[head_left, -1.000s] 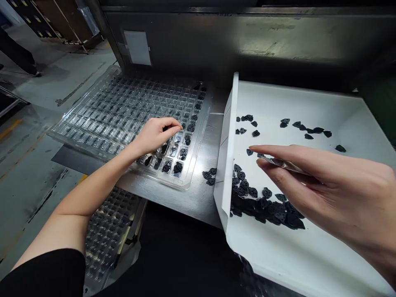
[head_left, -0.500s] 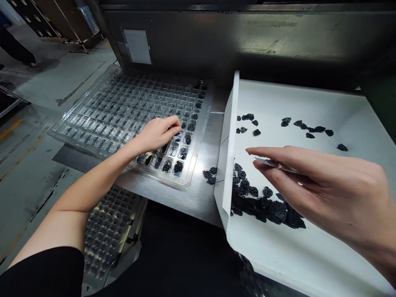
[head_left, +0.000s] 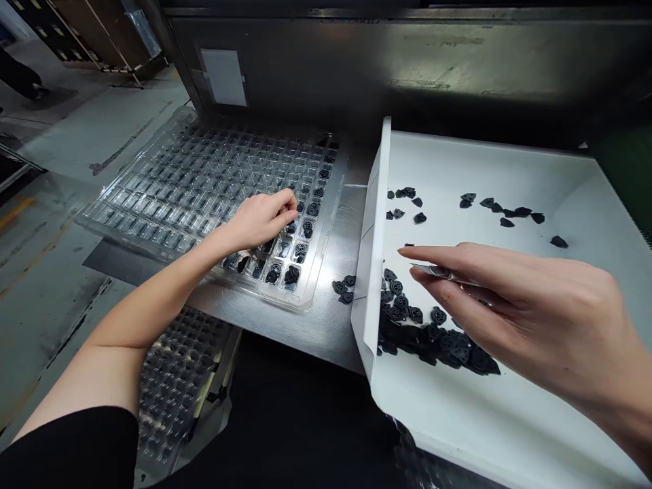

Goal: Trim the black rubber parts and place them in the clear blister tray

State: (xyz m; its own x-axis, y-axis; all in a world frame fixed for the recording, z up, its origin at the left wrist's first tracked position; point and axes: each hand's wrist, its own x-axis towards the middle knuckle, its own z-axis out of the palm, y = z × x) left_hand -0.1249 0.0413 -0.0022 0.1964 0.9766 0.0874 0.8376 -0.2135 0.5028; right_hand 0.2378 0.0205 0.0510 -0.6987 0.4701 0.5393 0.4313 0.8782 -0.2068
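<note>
My left hand (head_left: 265, 216) is over the right part of a clear plastic tray (head_left: 153, 193) with many square pockets. Its thumb and forefinger are pinched together, and anything between them is hidden. Small black plastic parts (head_left: 300, 252) with round spoked shapes lie in pockets near the tray's right edge. Above a white bin (head_left: 448, 411), my right hand (head_left: 534, 305) is closed around a slim craft knife (head_left: 432, 269), whose pointed metal blade shows past the fingers and points left. Below that hand, a pile of black parts (head_left: 438, 343) lies in the bin.
Several loose black parts (head_left: 344, 288) rest on the metal table (head_left: 305, 333) between tray and bin. More lie scattered toward the bin's back. A dark metal panel (head_left: 316, 75) stands behind. Lower left is a stack of pocketed trays (head_left: 173, 387). Someone's dark-clothed leg (head_left: 17, 75) shows far left.
The view has shifted slightly. My right hand is a little lower and further left, still with the craft knife. The left hand keeps its pinch over the tray.
</note>
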